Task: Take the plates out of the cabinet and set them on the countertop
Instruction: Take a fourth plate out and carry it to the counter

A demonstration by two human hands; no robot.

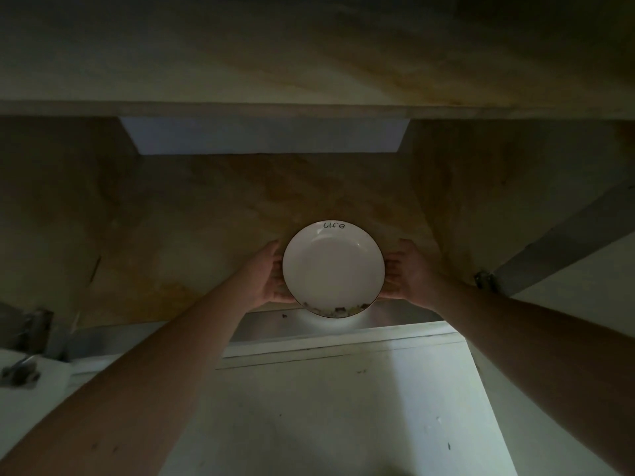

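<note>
Two hands (266, 276) (410, 274) gripping plate (332, 269), fingers hidden beneath, cabinet (206, 207) dim

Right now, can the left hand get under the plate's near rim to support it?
Probably yes. The left hand already cups the plate at its left edge, and nothing blocks the near rim; the right hand holds the other side.

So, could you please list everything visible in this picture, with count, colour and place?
Round white plate with thin dark rim: one, lettering at far edge, dark pattern at near edge, held over the shelf's front edge.
Brownish wooden cabinet shelf: one, under the plate.
White cabinet doors: two, swung open at left and right.
Metal hinges: two, grey, one per door.
Hands: left hand and right hand, gripping the plate's opposite sides.
</note>
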